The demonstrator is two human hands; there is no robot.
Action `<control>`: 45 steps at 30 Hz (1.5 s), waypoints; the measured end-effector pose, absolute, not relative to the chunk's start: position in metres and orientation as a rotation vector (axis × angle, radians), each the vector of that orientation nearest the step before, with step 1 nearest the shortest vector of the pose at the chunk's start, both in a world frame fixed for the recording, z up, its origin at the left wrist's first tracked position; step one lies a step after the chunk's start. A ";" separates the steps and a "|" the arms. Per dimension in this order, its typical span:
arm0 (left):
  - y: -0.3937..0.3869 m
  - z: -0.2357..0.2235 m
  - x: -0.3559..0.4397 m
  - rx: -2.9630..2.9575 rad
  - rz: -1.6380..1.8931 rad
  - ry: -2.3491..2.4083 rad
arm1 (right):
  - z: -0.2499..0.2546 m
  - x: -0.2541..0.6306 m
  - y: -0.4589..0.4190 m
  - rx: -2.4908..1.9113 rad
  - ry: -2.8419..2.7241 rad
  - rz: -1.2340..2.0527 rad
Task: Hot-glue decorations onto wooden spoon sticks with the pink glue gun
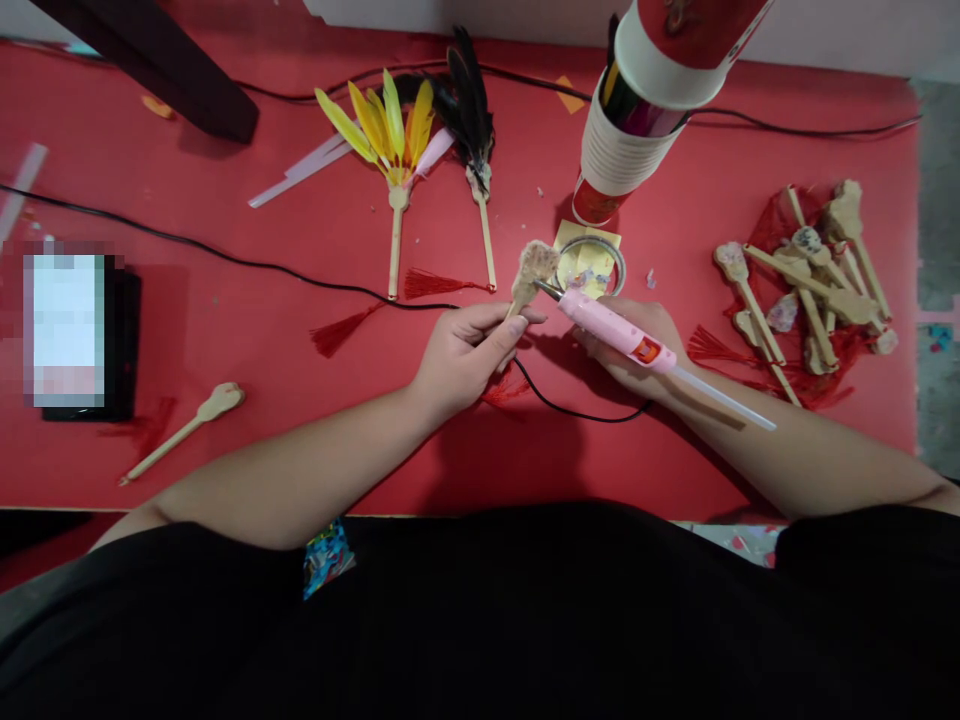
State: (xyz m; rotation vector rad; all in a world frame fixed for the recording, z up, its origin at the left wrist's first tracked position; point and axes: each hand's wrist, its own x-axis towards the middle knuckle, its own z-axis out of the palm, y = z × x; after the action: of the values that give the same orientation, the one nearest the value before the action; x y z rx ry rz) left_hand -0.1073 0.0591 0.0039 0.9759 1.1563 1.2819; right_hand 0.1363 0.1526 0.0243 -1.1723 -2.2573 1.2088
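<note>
My left hand is closed around the handle of a wooden fan handle, whose broad, rough head points up and away from me. My right hand grips a pink glue gun with a clear glue stick poking out of its back end. The gun's metal nozzle touches or nearly touches the fan handle's head. A red tassel hangs below my left hand. Just behind the nozzle lies a roll of tape on yellow paper, with small scraps inside the ring.
Two feather fans, one yellow and one black, lie at the back. Stacked paper cups stand behind the tape. Several wooden handles are piled at right; another lies at left by a phone. A black cable crosses the table.
</note>
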 end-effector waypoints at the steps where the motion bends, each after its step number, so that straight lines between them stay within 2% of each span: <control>1: 0.059 0.004 -0.107 0.979 1.284 1.156 | 0.024 0.136 0.153 -1.169 -2.262 1.203; 26: 0.057 0.005 -0.106 1.080 1.245 1.312 | 0.024 0.139 0.161 -1.137 -2.413 1.227; 32: 0.058 0.003 -0.106 1.011 1.240 1.159 | 0.027 0.137 0.158 -1.166 -2.327 1.250; 45: 0.061 0.007 -0.107 1.027 1.276 1.185 | 0.019 0.137 0.156 -1.194 -2.323 1.195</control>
State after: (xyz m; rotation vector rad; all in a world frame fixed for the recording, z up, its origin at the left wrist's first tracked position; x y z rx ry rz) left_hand -0.1072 0.0608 0.0074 1.0275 1.1846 1.2764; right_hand 0.1370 0.1564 0.0195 -1.1940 -2.3226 1.1945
